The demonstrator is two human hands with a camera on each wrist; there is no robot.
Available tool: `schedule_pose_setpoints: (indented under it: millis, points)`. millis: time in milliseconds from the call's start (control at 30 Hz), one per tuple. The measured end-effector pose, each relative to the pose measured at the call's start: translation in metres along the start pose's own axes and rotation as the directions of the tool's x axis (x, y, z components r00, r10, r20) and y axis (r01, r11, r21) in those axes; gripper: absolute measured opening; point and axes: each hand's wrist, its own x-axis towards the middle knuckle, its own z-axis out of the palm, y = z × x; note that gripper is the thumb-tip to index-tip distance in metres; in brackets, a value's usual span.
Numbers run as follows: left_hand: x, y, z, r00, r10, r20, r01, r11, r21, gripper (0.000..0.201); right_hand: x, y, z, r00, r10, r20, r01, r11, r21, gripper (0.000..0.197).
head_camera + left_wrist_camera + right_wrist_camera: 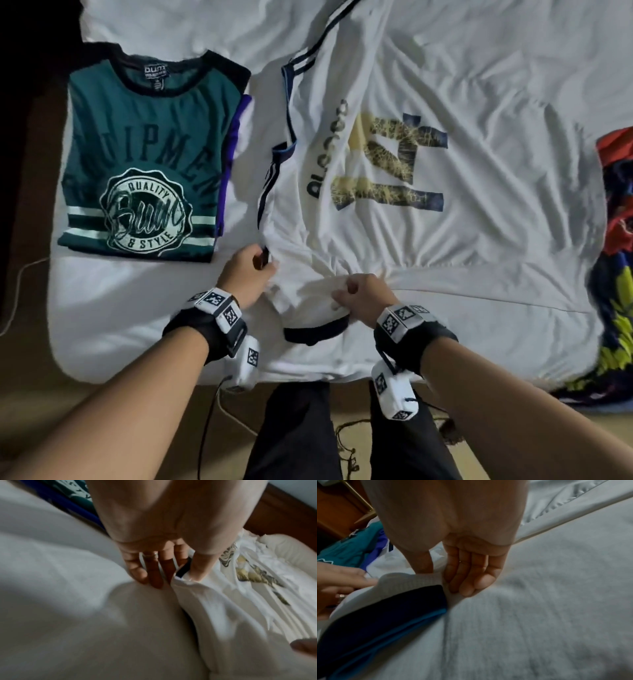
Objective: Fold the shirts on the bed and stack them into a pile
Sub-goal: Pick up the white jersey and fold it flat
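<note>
White jersey cloth fills most of the head view: a white football shirt [394, 192] lies spread across the bed [144, 322], printed back up, its dark collar [315, 334] at the near edge. The left hand [245, 274] pinches the dark-striped shoulder seam, thumb against forefinger. The right hand [364, 296] has its fingers curled into a bunch of fabric just beyond the collar. To the left, well apart from the hands, a folded teal shirt [144, 154] sits on a purple garment [234, 147], the pile begun. A bright patterned cloth [616, 260] lies at the bed's right edge.

From the left wrist, the thumb [199, 566] and forefinger clamp the navy trim of the shirt [223, 608]; the other fingers press down into the sheet.

From the right wrist, the thumb [423, 563] rests on a raised fold by the collar [382, 609] and the fingers [467, 577] lie bent beside it; whether the cloth is truly gripped here cannot be told from this view alone.

The fabric looks thin, light, limp and rather slick, so it should sag and slide. Holding at the seams and collar band, where it is firmest, seems the safest choice for folding.
</note>
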Motion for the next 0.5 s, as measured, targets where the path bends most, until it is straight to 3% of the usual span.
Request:
schedule_pose_setpoints:
  millis: [100,167,233,367,433,500]
  points:
    - [-0.012,-0.004,-0.015,0.996,0.001,-0.094,-0.03,0.951,-0.307,0.04,-0.014,-0.004,-0.004,0.998,-0.026,-0.051,0.033,0.989,0.143,0.024]
    - [-0.024,-0.007,-0.022,0.996,-0.019,-0.092,-0.02,0.914,-0.406,0.045,-0.02,-0.005,-0.003,0.995,-0.023,-0.101,0.048,0.968,0.245,0.022]
    - [-0.035,-0.011,-0.019,0.996,-0.074,-0.046,0.042,0.871,-0.489,0.036,-0.023,-0.005,0.002,0.988,0.004,-0.154,0.05,0.936,0.347,0.023]
    - [-0.042,-0.02,-0.006,0.969,-0.21,0.131,0.24,0.666,-0.707,0.024,-0.025,-0.003,0.016,0.979,0.119,-0.163,-0.018,0.855,0.519,0.024]
    - [-0.047,-0.024,-0.001,0.949,-0.195,0.248,0.313,0.665,-0.678,0.033,-0.025,0.001,0.018,0.971,0.18,-0.158,-0.065,0.833,0.549,0.022]
    - [-0.055,-0.023,0.003,0.934,-0.168,0.315,0.336,0.712,-0.617,0.024,-0.027,0.001,0.017,0.964,0.243,-0.111,-0.127,0.783,0.609,0.026]
